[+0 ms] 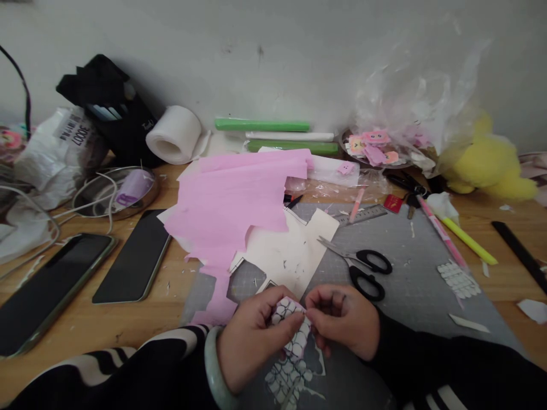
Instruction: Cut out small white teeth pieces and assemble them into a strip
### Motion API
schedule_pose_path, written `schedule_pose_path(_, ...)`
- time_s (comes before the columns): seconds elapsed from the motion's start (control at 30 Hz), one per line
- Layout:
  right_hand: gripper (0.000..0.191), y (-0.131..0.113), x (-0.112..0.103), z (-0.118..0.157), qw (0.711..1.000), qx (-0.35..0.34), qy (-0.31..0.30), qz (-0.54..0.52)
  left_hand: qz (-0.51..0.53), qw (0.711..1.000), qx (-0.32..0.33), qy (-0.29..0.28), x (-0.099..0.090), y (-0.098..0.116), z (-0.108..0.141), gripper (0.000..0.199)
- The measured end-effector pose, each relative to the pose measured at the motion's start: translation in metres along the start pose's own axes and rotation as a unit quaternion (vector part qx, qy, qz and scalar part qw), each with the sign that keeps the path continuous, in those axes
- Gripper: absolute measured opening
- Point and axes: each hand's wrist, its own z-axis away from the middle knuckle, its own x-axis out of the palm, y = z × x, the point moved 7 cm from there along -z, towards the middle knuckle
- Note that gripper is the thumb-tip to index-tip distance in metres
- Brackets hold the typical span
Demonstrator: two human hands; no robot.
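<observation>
My left hand (256,341) holds a small paper piece (296,348) covered with white rounded cells outlined in black, with pink along its edge. My right hand (346,319) is closed in a pinch at the upper right corner of that piece, thumb against forefinger. Beneath both hands, a similar patterned cutout (284,382) and thin paper trimmings lie on the grey cutting mat (410,267). Black-handled scissors (363,265) rest with blades apart just beyond my right hand. Past my left hand, a large torn pink sheet (231,199) overlaps cream card (284,250).
Two phones (132,256) and a metal bowl (147,193) lie left. Along the wall stand a tissue roll (175,134), green wrapped rolls (262,124) and a dish of pink cutouts (371,145). A yellow plush toy (487,159), a ruler (367,213) and pens (468,240) are right.
</observation>
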Motion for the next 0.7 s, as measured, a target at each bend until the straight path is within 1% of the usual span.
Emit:
schedule_pose_path(0.07, 0.021, -0.0027, -0.0015, 0.0008, 1.000, -0.008, 0.019, 0.005, 0.032, 0.999, 0.000, 0.000, -0.0001, 0.0003, -0.0006, 0.026)
schedule_pose_path(0.13, 0.023, -0.0062, -0.0019, 0.0004, 1.000, -0.014, 0.025, 0.000, 0.048, 0.999, 0.001, -0.003, 0.0001, 0.0007, -0.0007, 0.026)
schedule_pose_path(0.3, 0.033, -0.0095, 0.0001, -0.0027, 0.999, 0.001, -0.009, -0.039, 0.020, 1.000, 0.007, -0.009, 0.0004, 0.0003, 0.0003, 0.026)
schedule_pose_path(0.5, 0.040, -0.0075, 0.0004, -0.0029, 0.999, 0.012, -0.030, -0.026, 0.009, 1.000, 0.007, -0.013, 0.0007, -0.0013, 0.0006, 0.025)
schedule_pose_path(0.7, 0.036, -0.0051, 0.0014, -0.0028, 0.999, 0.020, -0.038, -0.017, 0.008, 1.000, 0.003, -0.006, 0.0001, -0.0015, 0.0015, 0.026)
